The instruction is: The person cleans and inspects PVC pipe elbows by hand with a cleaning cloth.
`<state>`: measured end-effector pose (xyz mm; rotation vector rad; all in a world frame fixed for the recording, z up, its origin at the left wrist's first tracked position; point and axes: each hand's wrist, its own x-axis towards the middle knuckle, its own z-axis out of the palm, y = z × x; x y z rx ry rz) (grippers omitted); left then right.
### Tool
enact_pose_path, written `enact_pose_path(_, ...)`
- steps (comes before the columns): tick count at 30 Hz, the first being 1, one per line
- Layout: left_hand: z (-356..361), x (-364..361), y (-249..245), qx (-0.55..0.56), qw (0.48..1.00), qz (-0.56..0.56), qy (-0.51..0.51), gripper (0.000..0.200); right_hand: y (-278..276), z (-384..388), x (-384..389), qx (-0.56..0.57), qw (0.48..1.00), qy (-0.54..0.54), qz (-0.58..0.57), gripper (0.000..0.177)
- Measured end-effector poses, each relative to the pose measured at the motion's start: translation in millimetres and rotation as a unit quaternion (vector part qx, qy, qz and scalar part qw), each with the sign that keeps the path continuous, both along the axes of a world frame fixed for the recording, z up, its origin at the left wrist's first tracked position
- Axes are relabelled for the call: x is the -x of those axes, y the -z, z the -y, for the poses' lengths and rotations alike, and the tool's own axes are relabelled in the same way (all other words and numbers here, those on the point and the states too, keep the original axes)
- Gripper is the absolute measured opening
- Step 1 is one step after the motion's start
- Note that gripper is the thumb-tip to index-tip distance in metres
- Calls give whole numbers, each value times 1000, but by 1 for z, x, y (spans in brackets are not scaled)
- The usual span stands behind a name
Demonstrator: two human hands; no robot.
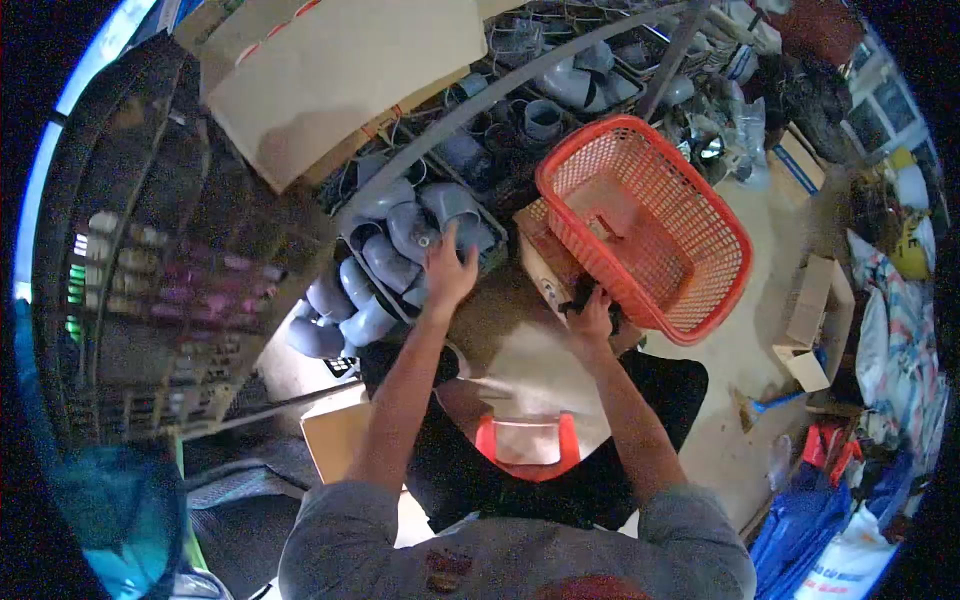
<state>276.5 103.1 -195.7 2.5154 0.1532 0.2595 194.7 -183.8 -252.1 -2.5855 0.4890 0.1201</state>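
My left hand (451, 272) reaches over a crate of grey plastic pipe elbows (390, 262), its thumb and fingers apart. The fingertips are right at one grey pipe elbow (452, 208) near the crate's right side. My right hand (594, 318) is closed around a small black object (577, 300), partly hidden by the fingers. That hand is just beside the lower left wall of an orange-red plastic basket (700, 255), which tilts against a cardboard box (541, 262). A reddish-brown patch shows at the bottom of the basket.
A large cardboard box (345, 85) stands at the upper left, beside a curved metal rail (520, 75). More grey fittings (575, 85) lie in crates behind it. An orange-red handle-like piece (530, 465) is between my legs. An opened carton (815, 320) and bags (840, 560) line the right.
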Motion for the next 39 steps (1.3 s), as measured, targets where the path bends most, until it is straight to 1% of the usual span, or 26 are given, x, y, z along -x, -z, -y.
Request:
enact_pose_path(1, 10, 36, -5, 62, 997, -39, 22, 59, 15, 16, 5, 52, 998, -26, -18, 79)
enact_pose_path(2, 22, 75, 14, 111, 993, -2, 49, 59, 66, 38, -2, 74, 996, -53, -15, 73)
enact_pose_path(3, 34, 109, 38, 158, 984, 38, 78, 59, 60, 43, -10, 74, 996, -56, -12, 73)
enact_pose_path(4, 47, 141, 49, 166, 981, 3, 102, 59, 51, 47, -18, -73, 991, -62, -96, 64)
enact_pose_path(7, 64, 185, 83, 210, 965, 38, 150, 60, -14, 12, 19, -409, 912, -32, -7, 35)
enact_pose_path(9, 71, 196, 76, 245, 950, 108, 163, 60, -44, 4, 33, -390, 902, -174, -68, 31)
enact_pose_path(10, 69, 202, 58, 535, 833, 46, 130, 59, -67, 3, 39, -382, 892, -225, -87, 30)
enact_pose_path(11, 62, 208, 44, 771, 631, -18, 86, 58, -130, 5, 52, -275, 924, -265, 33, 29)
enact_pose_path(12, 41, 195, 69, 752, 646, -131, -15, 55, -170, 4, 63, -164, 928, -296, 154, 28)
enact_pose_path(13, 33, 198, 59, 753, 646, -123, -22, 55, -179, 20, 63, -149, 917, -255, 268, 26)
enact_pose_path(14, 27, 203, 43, 693, 711, -108, -55, 51, -184, 52, 59, -133, 891, -210, 379, 24)
enact_pose_path(15, 21, 213, 21, 627, 769, -94, -90, 48, -178, 85, 55, -120, 925, -71, 352, 20)
enact_pose_path(17, 13, 236, -23, 667, 735, -71, -102, 42, -198, 131, 67, 175, 896, 23, 408, 38)
enact_pose_path(19, 0, 261, -31, 571, 783, -139, -205, 39, -168, 176, 56, 144, 921, 139, 335, 56)
enact_pose_path(20, -10, 272, -12, 545, 818, -123, -136, 42, -164, 182, 61, 139, 922, 134, 335, 56)
enact_pose_path(21, -7, 287, -3, 650, 749, -69, -105, 47, -160, 186, 68, -169, 945, 185, 211, 61)
enact_pose_path(22, -10, 301, -8, 643, 752, -93, -112, 48, -156, 195, 71, -455, 862, 215, 61, 65)
enact_pose_path(24, -7, 319, -40, 641, 749, -110, -128, 50, -80, 235, 50, -707, 699, 108, -6, 60)
enact_pose_path(26, -13, 332, -88, 623, 766, -127, -99, 49, -85, 229, 57, -682, 726, 86, 31, 56)
enact_pose_path(29, -49, 339, -34, 581, 773, -135, -218, 45, -61, 240, 57, -665, 740, 76, 67, 50)
enact_pose_path(31, -61, 315, -51, 604, 738, -134, -268, 42, -62, 246, 54, -670, 735, 83, 64, 48)
enact_pose_path(32, -61, 306, -77, 612, 759, -87, -204, 41, -67, 237, 60, -648, 740, 151, 96, 44)
enact_pose_path(33, -72, 298, -83, 489, 832, -122, -232, 41, -80, 229, 68, -621, 743, 217, 125, 41)
enact_pose_path(35, -105, 295, -68, 359, 877, -217, -236, 40, -111, 221, 84, -684, 696, 181, 123, 21)
enact_pose_path(36, -112, 305, -72, 343, 902, -166, -204, 43, -140, 219, 90, -686, 691, 202, 106, 17)
enact_pose_path(39, -146, 387, -59, 226, 949, -114, -186, 50, -185, 245, 137, -699, 684, 187, 87, 25)
